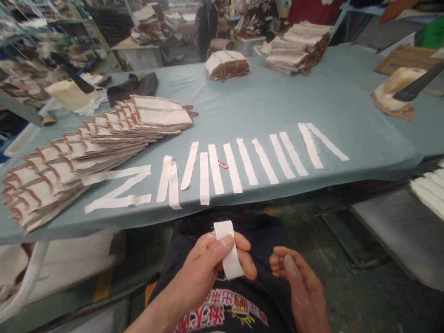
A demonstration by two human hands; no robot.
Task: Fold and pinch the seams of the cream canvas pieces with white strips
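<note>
While stacks of cream, brown-edged pieces (93,134) fan across the left of your worktop (256,106), a white Z of strip (117,174) lies just beside them, its upper end at the stack's edge. Next comes a folded strip (174,187), then a row of mostly separate white strips (234,173).

In front of the worktop, your left hand (204,256) pinches a short length of white strip (231,264) between thumb and fingers, loose threads trailing at its edge. On the worktop, a pink clip (223,163) sits between two strips of the row. At the row's right end, two strips (311,145) meet at their far ends and splay towards you. Your right hand (300,282) is loosely curled, well apart from the held piece; you can't tell whether its fingertips grip anything thin.

As far as it shows, the row is laid out, and the strip in your left hand is off the worktop, not yet down; how many remain can't be judged.
</note>
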